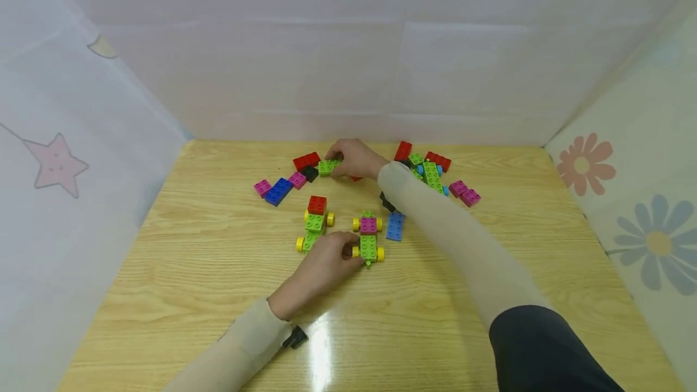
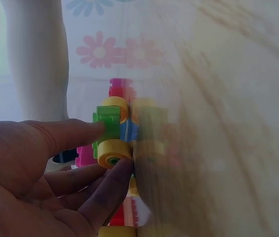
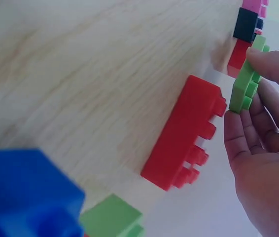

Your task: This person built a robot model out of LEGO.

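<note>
Head view: my left hand is at the near end of the toy car, the one with yellow wheels and a magenta brick toward its far end. My right hand is out at the back of the worktop on a green block, near a black brick and a red block. Looks like I'm fetching a part while steadying the car. Best route back, I'd judge: lift first, then come in over the row of bricks, clear of the red brick on the other car.

Left wrist view: thumb on the car's green side, a fingertip against the yellow wheel, so a light pinch. I'd hold the green body rather than the wheel, since wheels may roll.

Right wrist view: thumb and fingers pinch the green block by its ends, studs facing the palm side. A red block lies just beside it; I'd avoid knocking that. Can't tell whether the green block is off the worktop. Underside should stay free for pressing down.
</note>
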A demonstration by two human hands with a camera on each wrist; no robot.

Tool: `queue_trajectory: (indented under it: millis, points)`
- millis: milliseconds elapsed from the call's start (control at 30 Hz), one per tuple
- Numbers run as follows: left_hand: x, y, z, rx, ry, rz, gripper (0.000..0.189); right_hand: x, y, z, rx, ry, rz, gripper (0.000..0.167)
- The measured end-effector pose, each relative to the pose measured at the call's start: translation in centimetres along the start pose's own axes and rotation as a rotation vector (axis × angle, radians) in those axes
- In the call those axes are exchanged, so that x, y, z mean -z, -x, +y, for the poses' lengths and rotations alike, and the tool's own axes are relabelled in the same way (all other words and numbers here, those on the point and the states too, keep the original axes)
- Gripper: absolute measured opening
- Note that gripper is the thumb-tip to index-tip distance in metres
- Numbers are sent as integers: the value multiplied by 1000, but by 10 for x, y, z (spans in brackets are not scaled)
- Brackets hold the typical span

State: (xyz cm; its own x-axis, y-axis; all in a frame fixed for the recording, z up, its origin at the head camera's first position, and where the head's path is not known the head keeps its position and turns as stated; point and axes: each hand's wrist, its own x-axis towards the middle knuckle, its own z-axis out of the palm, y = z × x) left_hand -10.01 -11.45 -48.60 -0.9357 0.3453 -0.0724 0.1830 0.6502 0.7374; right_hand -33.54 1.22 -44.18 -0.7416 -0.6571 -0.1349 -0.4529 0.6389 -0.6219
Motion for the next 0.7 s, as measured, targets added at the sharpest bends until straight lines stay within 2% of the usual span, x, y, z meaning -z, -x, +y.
queue_trajectory:
  millis: [100, 200, 300, 400, 467, 533, 700]
  points:
    - [0, -1, -1, -4, -4, -1, 38, 4, 6, 0, 2, 5, 6, 44]
    - [-10, -6, -19, -28, -31, 17, 39, 7, 12, 1, -4, 15, 6, 44]
    - [-10, -5, -18, -29, -39, 31, 37, 11, 20, 1, -9, 9, 6, 44]
    - [-2, 0, -4, -20, -23, 27, 36, 16, 32, 0, -3, -1, 10, 44]
    - [0, 1, -1, -35, -33, 20, 36, 19, 42, -1, 0, -5, 18, 47]
    - [6, 5, 12, -19, -18, 7, 37, 23, 52, -2, 3, 2, 25, 52]
    - [15, 7, 26, -10, 3, 1, 37, 32, 83, -3, 5, 11, 23, 59]
